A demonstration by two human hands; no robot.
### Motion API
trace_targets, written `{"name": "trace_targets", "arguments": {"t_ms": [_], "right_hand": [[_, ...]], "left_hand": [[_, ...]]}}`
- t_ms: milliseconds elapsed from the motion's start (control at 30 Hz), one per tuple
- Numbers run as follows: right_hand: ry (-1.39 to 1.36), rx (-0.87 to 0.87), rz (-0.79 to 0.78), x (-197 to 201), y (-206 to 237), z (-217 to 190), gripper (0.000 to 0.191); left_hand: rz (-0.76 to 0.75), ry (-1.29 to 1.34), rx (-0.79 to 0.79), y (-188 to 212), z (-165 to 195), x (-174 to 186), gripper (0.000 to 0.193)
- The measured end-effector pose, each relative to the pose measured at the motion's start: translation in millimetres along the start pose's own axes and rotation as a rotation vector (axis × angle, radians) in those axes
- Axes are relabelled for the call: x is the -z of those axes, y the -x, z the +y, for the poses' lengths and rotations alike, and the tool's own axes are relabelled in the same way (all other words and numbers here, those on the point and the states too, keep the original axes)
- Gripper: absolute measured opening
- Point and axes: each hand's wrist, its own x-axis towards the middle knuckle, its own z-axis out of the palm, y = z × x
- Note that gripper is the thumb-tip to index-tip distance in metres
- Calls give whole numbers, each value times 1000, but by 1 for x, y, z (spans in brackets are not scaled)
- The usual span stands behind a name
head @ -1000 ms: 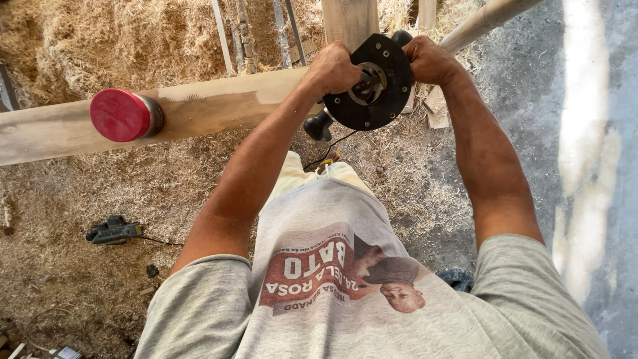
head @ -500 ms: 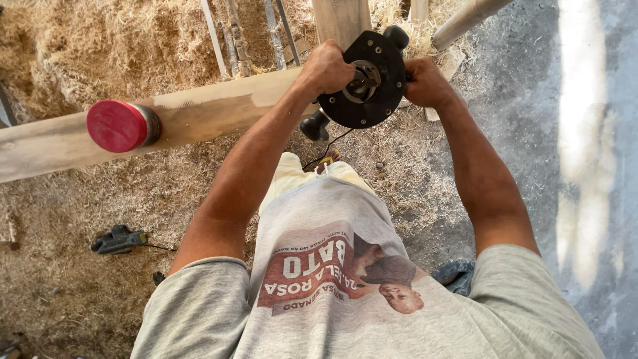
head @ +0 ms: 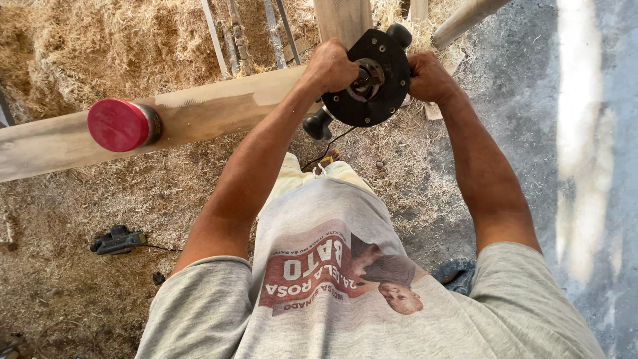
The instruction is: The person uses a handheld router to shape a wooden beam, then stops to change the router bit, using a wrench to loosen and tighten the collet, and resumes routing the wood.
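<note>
Router [head: 372, 83] sits upper centre of the frame – black round base plate facing the camera, metal collet and bit in the middle of it. It's held up off the long wooden plank [head: 199, 116], just beside the plank's right end.

Left hand [head: 330, 66] is clenched around the router's left side, knuckles toward the camera. Right hand [head: 430, 76] is closed on the right side, fingers wrapped behind the base; the handle itself is hidden by the hand. One black knob [head: 399, 34] pokes out at the top edge of the base, a second black knob [head: 318, 125] hangs below its lower left.

Plank runs from the left edge up toward centre, slightly tilted, pale with a darker patch near the hands. A red round-capped object [head: 119, 125] rests on it at left – can't tell what it is.

Above the router an upright wooden post [head: 342, 20]; a grey pipe [head: 465, 20] slants at upper right.

Ground is covered in sawdust and shavings [head: 80, 53], piled thick upper left. A small dark tool [head: 118, 240] with a cord lies on the ground at lower left. Concrete floor [head: 585, 133] on the right.
</note>
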Motion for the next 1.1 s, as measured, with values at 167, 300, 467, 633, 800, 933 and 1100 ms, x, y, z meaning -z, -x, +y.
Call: {"name": "trace_targets", "arguments": {"t_ms": [167, 300, 467, 633, 800, 933, 1100], "right_hand": [[42, 78, 25, -8, 19, -14, 7], [278, 243, 51, -15, 38, -44, 29], [699, 132, 134, -36, 61, -68, 80], [836, 150, 435, -68, 60, -48, 67], [837, 108, 581, -94, 56, -22, 52], [762, 35, 705, -117, 59, -25, 39], [666, -81, 856, -135, 61, -57, 31]], "left_hand": [[-6, -15, -9, -5, -3, -2, 10], [-2, 7, 31, -6, -3, -3, 14], [-6, 4, 39, -6, -2, -4, 10], [-18, 33, 43, -9, -4, -6, 12], [-26, -4, 35, -10, -5, -6, 13], [-46, 33, 48, -7, -3, -5, 12], [-71, -5, 40, -4, -1, -9, 15]]}}
